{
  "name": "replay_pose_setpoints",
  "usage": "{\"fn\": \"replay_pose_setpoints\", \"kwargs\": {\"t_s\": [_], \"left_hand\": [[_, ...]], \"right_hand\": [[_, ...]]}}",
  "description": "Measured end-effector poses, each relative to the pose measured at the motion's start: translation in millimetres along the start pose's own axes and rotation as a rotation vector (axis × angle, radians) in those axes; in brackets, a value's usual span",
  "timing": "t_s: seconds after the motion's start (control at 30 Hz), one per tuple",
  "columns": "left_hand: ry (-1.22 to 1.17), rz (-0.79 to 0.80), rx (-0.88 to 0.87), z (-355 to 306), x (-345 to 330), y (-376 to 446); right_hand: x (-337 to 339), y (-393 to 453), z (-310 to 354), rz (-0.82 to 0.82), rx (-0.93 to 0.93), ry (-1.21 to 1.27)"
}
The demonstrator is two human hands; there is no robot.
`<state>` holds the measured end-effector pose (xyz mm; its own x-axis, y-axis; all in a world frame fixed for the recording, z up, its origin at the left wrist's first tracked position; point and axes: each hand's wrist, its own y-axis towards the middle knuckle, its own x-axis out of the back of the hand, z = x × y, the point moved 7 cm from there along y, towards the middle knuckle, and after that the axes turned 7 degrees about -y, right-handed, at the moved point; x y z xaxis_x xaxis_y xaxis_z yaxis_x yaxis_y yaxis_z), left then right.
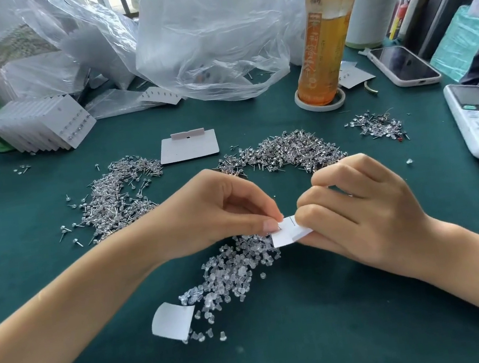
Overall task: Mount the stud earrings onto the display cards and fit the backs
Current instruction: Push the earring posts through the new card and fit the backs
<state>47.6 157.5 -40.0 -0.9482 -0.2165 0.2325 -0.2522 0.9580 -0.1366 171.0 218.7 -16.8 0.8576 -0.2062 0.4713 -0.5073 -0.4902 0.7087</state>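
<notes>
White display card (pixel 290 233) pinched in both curled grips: left hand (pixel 220 208) at its edge, right hand (pixel 358 204) beneath.

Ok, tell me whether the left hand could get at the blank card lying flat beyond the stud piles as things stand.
Probably yes, once freed. The left hand now pinches at the small card that the right hand holds. Nothing stands between it and the blank card; only low stud piles lie along the way.

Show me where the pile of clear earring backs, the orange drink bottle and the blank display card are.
pile of clear earring backs (pixel 230 278), head view, middle of the pile.
orange drink bottle (pixel 325 34), head view, on its label.
blank display card (pixel 189 148), head view, its bare centre.
</notes>
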Motion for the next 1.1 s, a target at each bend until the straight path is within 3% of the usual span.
{"fn": "replay_pose_setpoints", "kwargs": {"t_s": [0.63,1.1], "left_hand": [[-0.086,-0.135,-0.039,-2.1,3.0,-0.7],[-0.067,-0.132,-0.064,-4.1,-1.2,-1.6]], "right_hand": [[0.8,0.6,0.2,0.006,-0.020,0.006],[0.9,0.5,2.5,0.026,0.022,-0.003]]}}
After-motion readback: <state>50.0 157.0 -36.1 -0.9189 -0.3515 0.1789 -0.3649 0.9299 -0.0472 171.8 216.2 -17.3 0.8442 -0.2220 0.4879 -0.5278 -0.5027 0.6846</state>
